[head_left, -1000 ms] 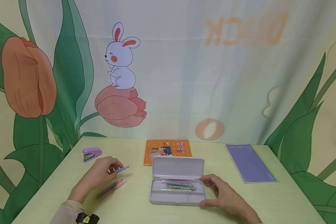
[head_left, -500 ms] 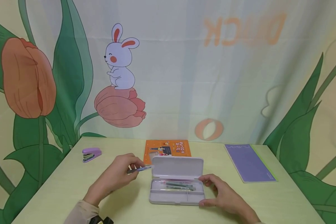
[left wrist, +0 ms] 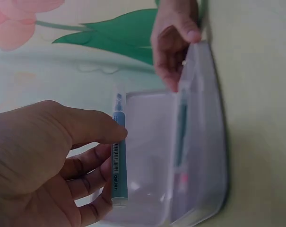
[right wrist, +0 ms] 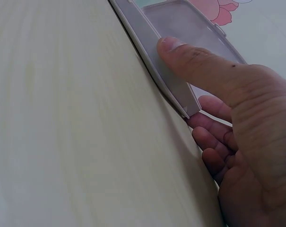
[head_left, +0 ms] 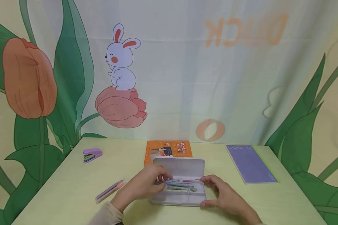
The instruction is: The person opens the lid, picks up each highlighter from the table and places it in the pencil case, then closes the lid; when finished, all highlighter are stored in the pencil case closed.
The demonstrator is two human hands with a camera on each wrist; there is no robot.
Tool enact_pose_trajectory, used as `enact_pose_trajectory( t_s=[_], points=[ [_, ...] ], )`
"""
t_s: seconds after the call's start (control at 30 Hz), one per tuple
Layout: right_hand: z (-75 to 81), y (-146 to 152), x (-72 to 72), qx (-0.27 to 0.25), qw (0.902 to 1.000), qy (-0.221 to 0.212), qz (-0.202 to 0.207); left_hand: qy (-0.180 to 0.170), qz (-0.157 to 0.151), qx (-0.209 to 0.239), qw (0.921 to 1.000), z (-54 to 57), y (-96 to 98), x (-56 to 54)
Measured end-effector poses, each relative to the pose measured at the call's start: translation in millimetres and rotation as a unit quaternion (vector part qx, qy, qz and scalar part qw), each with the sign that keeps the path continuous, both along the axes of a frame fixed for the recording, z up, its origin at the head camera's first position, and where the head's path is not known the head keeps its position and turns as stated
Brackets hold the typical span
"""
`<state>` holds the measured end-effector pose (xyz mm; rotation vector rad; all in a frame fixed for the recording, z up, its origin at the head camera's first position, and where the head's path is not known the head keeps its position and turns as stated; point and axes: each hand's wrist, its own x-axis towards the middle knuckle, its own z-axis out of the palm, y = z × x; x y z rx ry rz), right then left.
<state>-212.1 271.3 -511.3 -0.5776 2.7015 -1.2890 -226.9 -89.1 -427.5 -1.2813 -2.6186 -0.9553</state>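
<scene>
My left hand [head_left: 150,184] pinches a blue marker [left wrist: 119,161] with a clear cap between thumb and fingers. It holds the marker over the left part of an open grey pencil case [head_left: 174,199], where several green, pink and yellowish pens [head_left: 181,187] lie in the long back compartment. The case's lid [head_left: 183,167] stands raised behind. My right hand [head_left: 226,197] grips the right end of the case, its thumb [right wrist: 195,59] at the front corner and its fingers toward the back. The case's left end is partly hidden by my left hand.
Left of the case, a purple marker and a reddish one [head_left: 110,190] lie side by side on the table [head_left: 67,187]. A purple stapler [head_left: 92,155] sits at the back left. Behind the lid lies an orange book [head_left: 169,148], and a purple notebook [head_left: 252,164] lies at the right.
My left hand has carried the blue marker rightward from beside the loose markers to over the pencil case. My right hand has stayed at the case's right end.
</scene>
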Motion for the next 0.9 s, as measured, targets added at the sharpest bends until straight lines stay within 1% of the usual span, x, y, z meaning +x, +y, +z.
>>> enact_pose_trajectory(
  t_s=[0.17, 0.23, 0.33, 0.43, 0.57, 0.63, 0.77, 0.9],
  points=[
    [-2.8, -0.3, -0.5, 0.009, 0.9999, -0.011, -0.008, -0.02, -0.028, -0.033, 0.9989, -21.0, 16.7, 1.9],
    [-3.2, -0.5, -0.5, 0.011, 0.9998, -0.012, -0.009, -0.022, -0.029, -0.046, 0.9983, -27.4, 19.8, 2.8],
    [-2.1, -0.6, -0.3, 0.01, 0.9999, -0.01, -0.008, -0.018, -0.021, -0.052, 0.9982, -30.9, 20.7, 3.1],
    [-0.3, -0.4, -0.4, 0.011, 0.9999, -0.008, -0.011, -0.023, -0.011, -0.041, 0.9988, -27.7, 18.2, 1.8],
    [0.5, -0.3, -1.2, 0.015, 0.9997, -0.009, -0.017, -0.047, 0.01, -0.02, 0.9987, -18.7, 10.7, -2.0],
    [0.5, -0.4, -1.3, 0.016, 0.9997, -0.011, -0.018, -0.052, 0.02, -0.013, 0.9984, -14.5, 5.3, -3.5],
    [-0.5, -0.6, -1.3, 0.016, 0.9995, -0.018, -0.021, -0.031, 0.028, -0.006, 0.9991, -6.9, -7.9, -6.4],
    [-0.3, -1.5, -0.8, 0.011, 0.9997, -0.016, -0.015, -0.015, 0.042, -0.002, 0.999, 0.7, -23.8, -10.2]
  ],
)
